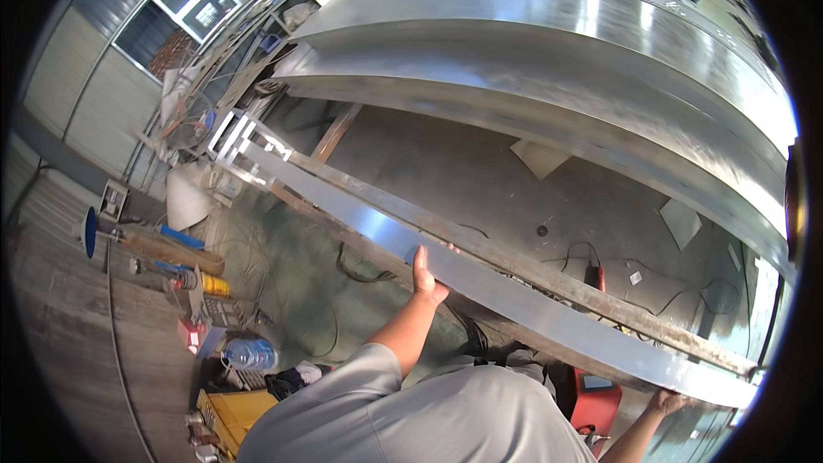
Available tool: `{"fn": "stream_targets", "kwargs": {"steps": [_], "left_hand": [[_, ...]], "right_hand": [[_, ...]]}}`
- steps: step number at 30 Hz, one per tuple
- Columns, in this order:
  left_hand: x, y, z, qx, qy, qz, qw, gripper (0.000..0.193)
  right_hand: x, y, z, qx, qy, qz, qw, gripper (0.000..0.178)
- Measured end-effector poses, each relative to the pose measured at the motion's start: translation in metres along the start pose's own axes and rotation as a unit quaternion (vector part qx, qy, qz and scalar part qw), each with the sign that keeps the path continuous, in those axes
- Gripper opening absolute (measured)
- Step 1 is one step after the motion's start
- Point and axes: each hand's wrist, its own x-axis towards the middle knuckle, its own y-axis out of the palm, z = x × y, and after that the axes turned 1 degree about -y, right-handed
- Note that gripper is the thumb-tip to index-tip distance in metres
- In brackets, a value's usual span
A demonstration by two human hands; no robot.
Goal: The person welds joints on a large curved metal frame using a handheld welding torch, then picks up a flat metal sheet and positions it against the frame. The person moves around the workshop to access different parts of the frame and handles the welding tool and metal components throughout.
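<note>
Steel strip (480, 279), long and shiny, lies along a rusty frame rail (549, 279). Left hand (426, 274) grips its near edge, fingers curled over; right hand (669, 400) probably clasps the far end. Best lift both ends level so it doesn't sag.

Looked steeply down from head height, fisheye-bent, close over a long metal strip (480, 279), concrete floor (480, 180) far below.
</note>
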Motion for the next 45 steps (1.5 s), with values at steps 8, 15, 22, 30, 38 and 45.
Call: {"fn": "stream_targets", "kwargs": {"steps": [8, 15, 22, 30, 38, 45], "left_hand": [[0.014, 0.016, 0.009, -0.052, 0.043, 0.019, 0.998, 0.056], [-0.019, 0.018, -0.008, -0.06, 0.049, 0.079, 0.994, 0.048], [-0.137, 0.079, -0.063, -0.107, 0.021, 0.197, 0.974, 0.051], [-0.118, 0.002, -0.134, -0.11, 0.082, 0.091, 0.986, 0.043], [-0.121, -0.023, -0.135, -0.08, 0.052, -0.021, 0.995, 0.04], [-0.147, -0.038, -0.129, -0.054, 0.061, 0.011, 0.997, 0.043]], "right_hand": [[0.044, -0.018, 0.016, 0.015, 0.013, 0.156, 0.988, 0.078], [0.037, -0.018, 0.029, 0.008, -0.015, 0.177, 0.984, 0.077], [-0.012, -0.023, 0.025, -0.021, -0.031, 0.184, 0.982, 0.076], [-0.065, -0.061, -0.021, -0.058, -0.003, 0.159, 0.985, 0.075], [-0.08, -0.079, -0.049, -0.094, 0.002, 0.132, 0.987, 0.074], [-0.068, -0.1, -0.053, -0.106, 0.0, 0.103, 0.989, 0.073]]}}
